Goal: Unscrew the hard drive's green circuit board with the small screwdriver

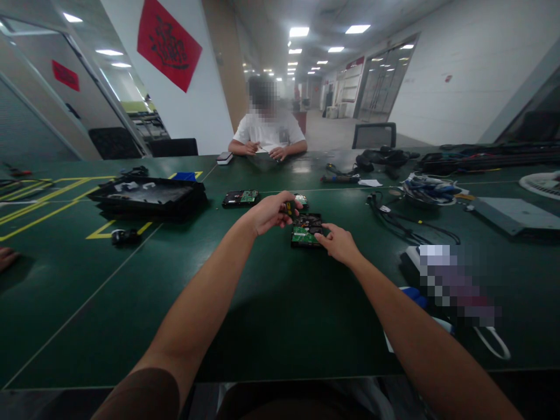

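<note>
A hard drive (305,234) with a green circuit board lies on the dark green table in front of me. My right hand (343,244) is at its right edge, thumb on the board side and index finger along the casing. Above the drive's far end, my left hand (273,213) is closed around a small black-and-yellow tool (289,207), which looks like a screwdriver handle; its tip cannot be made out. Just beyond sits a round, shiny part (301,200), partly hidden by my left fingers. A second hard drive (240,198) rests to the left.
Black trays (149,195) are stacked at the left, with a small black object (125,236) before them. Cables (406,224), a wire bundle (429,189) and a grey metal box (518,214) lie right. Opposite sits a person (269,131); another person's hand (6,258) shows far left.
</note>
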`<state>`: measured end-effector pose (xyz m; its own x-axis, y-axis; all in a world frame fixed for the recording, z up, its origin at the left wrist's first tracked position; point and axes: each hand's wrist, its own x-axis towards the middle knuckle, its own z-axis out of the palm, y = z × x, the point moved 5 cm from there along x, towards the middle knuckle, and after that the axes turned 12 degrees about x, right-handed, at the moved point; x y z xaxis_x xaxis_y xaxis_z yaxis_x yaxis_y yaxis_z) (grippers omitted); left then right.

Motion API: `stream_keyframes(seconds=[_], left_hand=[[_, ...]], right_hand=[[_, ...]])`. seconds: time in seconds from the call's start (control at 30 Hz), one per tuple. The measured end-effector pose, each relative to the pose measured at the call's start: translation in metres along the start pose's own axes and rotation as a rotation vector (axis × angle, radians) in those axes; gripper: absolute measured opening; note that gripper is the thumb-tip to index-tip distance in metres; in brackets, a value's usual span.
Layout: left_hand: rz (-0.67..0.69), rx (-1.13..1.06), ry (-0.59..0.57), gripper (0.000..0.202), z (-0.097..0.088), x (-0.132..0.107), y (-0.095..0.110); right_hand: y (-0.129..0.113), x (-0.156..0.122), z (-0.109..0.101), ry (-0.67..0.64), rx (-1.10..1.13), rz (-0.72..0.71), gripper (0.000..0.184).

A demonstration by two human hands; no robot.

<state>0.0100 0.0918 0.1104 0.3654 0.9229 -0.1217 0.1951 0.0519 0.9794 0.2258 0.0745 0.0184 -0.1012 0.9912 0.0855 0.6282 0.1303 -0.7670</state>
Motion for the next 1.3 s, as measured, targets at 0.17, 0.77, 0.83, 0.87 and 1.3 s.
stream_keyframes(seconds=[0.17,0.77,0.83,0.87,1.3], left_hand=[[-0.027,-0.074,-0.046,0.029,-0.0002,0.0016,-0.0037],[0.022,0.095,0.055,0.032,-0.0048,-0.0008,0.0025],[0.025,0.088,0.051,0.031,-0.0027,-0.0021,0.0038],[0.023,0.074,0.040,0.031,-0.0011,-0.0027,0.0042],[0.004,0.010,-0.030,0.030,0.0017,-0.0012,0.0011]], right_hand=[[-0.0016,-0.0013,0.0000,-0.002,0.005,0.009,0.047],[-0.0018,-0.0017,-0.0001,-0.014,0.014,0.020,0.048],[-0.0020,-0.0020,-0.0003,-0.016,0.027,0.026,0.049],[-0.0020,-0.0020,-0.0003,-0.017,0.035,0.030,0.049],[-0.0019,0.0000,0.0004,-0.008,0.030,0.012,0.048]])
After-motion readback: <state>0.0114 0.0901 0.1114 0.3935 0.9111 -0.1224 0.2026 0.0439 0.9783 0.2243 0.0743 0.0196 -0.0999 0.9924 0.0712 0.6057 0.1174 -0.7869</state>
